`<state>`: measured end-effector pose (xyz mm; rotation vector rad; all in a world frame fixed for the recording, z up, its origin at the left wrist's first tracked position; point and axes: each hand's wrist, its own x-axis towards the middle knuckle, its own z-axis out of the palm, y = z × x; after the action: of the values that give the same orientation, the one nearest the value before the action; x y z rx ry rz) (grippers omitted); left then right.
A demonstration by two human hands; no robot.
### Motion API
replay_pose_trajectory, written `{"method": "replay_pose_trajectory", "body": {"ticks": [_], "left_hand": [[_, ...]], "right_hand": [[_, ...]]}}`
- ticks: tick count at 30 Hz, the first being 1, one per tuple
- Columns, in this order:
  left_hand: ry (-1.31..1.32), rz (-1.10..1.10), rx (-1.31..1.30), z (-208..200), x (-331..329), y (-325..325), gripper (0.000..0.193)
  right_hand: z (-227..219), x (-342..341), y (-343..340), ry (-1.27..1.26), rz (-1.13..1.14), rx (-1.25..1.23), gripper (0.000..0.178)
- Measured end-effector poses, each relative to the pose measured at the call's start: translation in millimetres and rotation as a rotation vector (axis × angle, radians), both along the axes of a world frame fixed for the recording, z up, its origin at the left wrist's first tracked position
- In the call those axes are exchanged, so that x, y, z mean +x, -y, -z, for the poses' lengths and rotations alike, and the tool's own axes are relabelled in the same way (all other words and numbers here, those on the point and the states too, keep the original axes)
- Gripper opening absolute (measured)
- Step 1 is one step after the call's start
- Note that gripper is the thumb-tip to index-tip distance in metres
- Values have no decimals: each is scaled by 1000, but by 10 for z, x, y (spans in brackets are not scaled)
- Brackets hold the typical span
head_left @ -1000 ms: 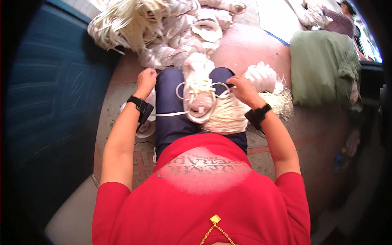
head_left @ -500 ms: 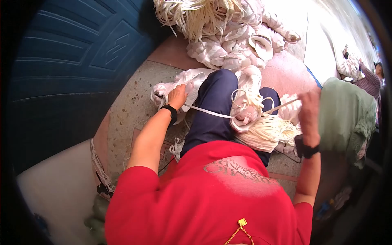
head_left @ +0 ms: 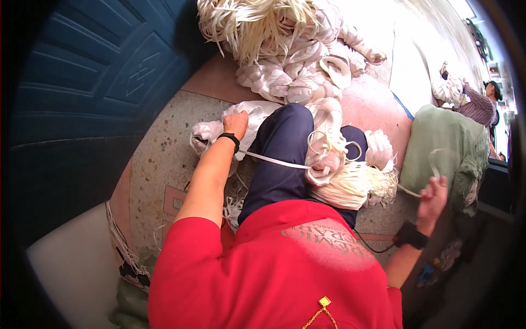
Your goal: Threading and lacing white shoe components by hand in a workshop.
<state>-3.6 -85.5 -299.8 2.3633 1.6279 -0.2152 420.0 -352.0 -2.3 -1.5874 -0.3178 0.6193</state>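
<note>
A pale pink and white lace-up shoe (head_left: 327, 127) rests between my knees, its toe pointing away from me. A flat white shoelace (head_left: 274, 161) stretches from the shoe to my left hand (head_left: 235, 125), which is closed on it at the left, above other pale shoes (head_left: 255, 112). Out to the right, my right hand (head_left: 433, 200) pinches another length of lace (head_left: 409, 191); its loose end curls upward, blurred. A thick bundle of cream laces (head_left: 345, 183) lies across my lap below the shoe's heel.
A large heap of pale shoes (head_left: 312, 85) topped with cream laces (head_left: 263, 27) lies ahead. A dark blue panelled door (head_left: 93, 82) stands left. At right are a green sack (head_left: 444, 148) and, farther off, a person in a striped top (head_left: 476, 109).
My right hand has swung down and outward to the right with the lace. My left hand stays at the left with its lace drawn out. The whole view has shifted slightly.
</note>
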Motion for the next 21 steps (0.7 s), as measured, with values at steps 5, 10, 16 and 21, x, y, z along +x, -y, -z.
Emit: {"method": "replay_pose_trajectory", "body": {"ticks": [5, 10, 16, 21], "left_hand": [[-101, -11, 81, -220, -489, -190, 20], [111, -431, 255, -1321, -876, -334, 29], [667, -186, 434, -2479, 11, 254, 22], [833, 158, 394, -2751, 757, 785, 17]], "right_hand": [[537, -626, -310, -185, -151, -46, 45], [686, -979, -645, -72, -515, -207, 25], [733, -2019, -1187, 598, -1172, 26, 48], [928, -2441, -1448, 463, -1140, 64, 25]]}}
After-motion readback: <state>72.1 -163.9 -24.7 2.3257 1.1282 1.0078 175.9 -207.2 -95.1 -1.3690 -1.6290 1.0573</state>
